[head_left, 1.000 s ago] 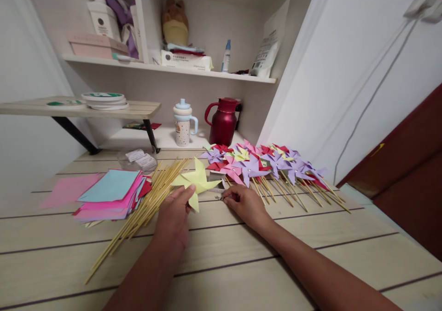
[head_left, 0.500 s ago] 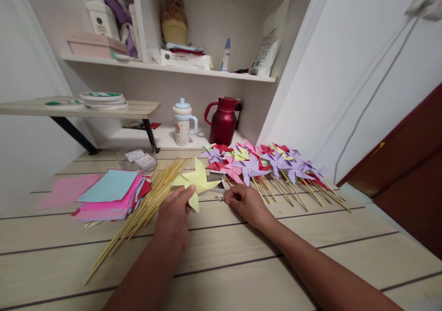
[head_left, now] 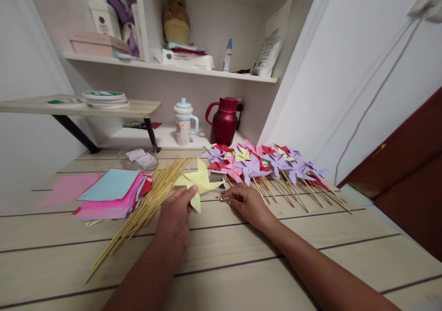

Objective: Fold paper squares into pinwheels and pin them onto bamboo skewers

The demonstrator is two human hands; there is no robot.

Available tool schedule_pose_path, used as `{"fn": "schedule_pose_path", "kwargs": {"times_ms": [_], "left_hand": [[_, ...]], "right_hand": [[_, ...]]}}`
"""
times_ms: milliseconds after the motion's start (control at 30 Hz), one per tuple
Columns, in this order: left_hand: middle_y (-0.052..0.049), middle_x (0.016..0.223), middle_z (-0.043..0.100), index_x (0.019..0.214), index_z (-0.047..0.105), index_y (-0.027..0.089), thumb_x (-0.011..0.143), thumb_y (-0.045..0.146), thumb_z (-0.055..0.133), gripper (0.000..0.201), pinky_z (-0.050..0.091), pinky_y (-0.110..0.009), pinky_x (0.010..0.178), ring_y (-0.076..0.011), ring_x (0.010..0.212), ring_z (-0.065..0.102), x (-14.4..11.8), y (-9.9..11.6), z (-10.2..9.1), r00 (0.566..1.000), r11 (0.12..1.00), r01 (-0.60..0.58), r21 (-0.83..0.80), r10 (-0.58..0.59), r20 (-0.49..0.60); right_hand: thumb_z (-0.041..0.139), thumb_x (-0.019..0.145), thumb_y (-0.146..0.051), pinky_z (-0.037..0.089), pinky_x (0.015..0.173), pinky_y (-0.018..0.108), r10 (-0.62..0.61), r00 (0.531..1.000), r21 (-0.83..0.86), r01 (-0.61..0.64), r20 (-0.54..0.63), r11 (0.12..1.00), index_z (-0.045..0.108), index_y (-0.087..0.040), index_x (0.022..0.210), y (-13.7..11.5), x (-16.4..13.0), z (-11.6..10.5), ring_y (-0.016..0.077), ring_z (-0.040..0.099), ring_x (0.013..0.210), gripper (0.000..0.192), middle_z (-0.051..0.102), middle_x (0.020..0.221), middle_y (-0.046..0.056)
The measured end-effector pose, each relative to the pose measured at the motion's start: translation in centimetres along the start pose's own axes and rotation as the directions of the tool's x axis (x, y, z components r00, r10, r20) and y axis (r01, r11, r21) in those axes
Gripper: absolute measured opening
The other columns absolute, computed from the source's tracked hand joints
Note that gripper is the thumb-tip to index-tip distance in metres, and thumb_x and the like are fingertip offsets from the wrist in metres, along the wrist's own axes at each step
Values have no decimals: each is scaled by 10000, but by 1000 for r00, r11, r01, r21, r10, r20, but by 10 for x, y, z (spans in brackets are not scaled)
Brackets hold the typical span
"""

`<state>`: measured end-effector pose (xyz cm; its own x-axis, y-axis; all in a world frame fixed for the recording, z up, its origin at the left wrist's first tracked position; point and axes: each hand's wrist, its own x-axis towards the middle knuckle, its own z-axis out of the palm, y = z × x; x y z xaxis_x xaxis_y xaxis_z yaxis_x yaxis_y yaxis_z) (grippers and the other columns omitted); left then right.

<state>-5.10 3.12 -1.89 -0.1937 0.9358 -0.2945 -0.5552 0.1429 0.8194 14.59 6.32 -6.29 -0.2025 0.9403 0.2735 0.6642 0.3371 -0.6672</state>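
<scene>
- The left hand (head_left: 176, 214) is nearest, resting low over the wooden table (head_left: 241, 265). Thumb and fingers are closed on the lower edge of a yellow paper pinwheel (head_left: 197, 182), which lies flat on the table just beyond the knuckles.
- The right hand (head_left: 247, 202) sits just beside it, fingertips drawn together over a small metal piece (head_left: 222, 198) on the table, beside the pinwheel's right tip. Whether the fingers have pinched it or only touch it, I cannot tell; the piece is too small to make out.
- A small metal piece pressed by fingertips could, I think, skid away on the smooth boards and roll into a groove between them.
- The left hand's hold is on one edge only, so the folded points could spring open or the paper could crease if that hand pulls.
- To the left, a loose bundle of wooden sticks (head_left: 145, 205) fans across the table, close to the left wrist; a sideways sweep of that arm would probably scatter them.
- Beyond the sticks lies a stack of coloured paper sheets (head_left: 110, 191).
- Behind the right hand, finished pinwheels (head_left: 262, 163) on sticks lie in an overlapping row; their stick ends reach near the right hand, and a careless nudge might shift them.
- Farthest back, on a low shelf, stand a cup with a lid (head_left: 183, 123) and a red jug (head_left: 224, 120).
</scene>
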Motion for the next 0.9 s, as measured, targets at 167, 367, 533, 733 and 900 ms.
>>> {"fn": "schedule_pose_path", "kwargs": {"times_ms": [167,367,533,733,900], "left_hand": [[-30,781,699,810,701,113,708,93,716,105,463,-193,618,-98,693,618,0,0,0,1000,1000,4,1,-4,-16],[-46,808,706,822,707,111,679,132,746,149,464,-208,633,-113,715,615,1,0,0,1000,1000,3,10,-3,2],[-37,807,701,809,712,120,630,169,781,198,448,-208,624,-112,715,603,3,-2,-2,1000,1000,-8,20,8,11],[-44,796,703,810,712,121,578,223,818,275,454,-229,642,-130,719,606,4,-4,-4,999,1000,-18,26,17,36],[-50,812,705,818,713,116,579,251,819,294,454,-234,654,-135,735,605,5,-6,-5,998,999,-23,35,21,55]], "right_hand": [[617,764,-113,455,783,315,-4,1000,22,3,6,1000,760,-251,835,1,1,0,196,608,810,211,681,886,37],[628,741,-108,455,723,285,5,1000,73,-6,18,997,733,-222,836,1,1,-3,182,604,790,182,689,901,36],[678,715,-154,453,701,277,15,999,100,-19,39,995,720,-220,810,-1,0,-5,177,603,773,123,686,887,26],[662,718,-147,443,733,288,22,998,89,-27,52,996,706,-221,741,-3,0,-4,183,605,794,89,683,852,17],[645,720,-130,439,755,290,30,997,74,-35,65,997,704,-223,728,-3,0,-5,187,610,819,110,674,830,15]]}}
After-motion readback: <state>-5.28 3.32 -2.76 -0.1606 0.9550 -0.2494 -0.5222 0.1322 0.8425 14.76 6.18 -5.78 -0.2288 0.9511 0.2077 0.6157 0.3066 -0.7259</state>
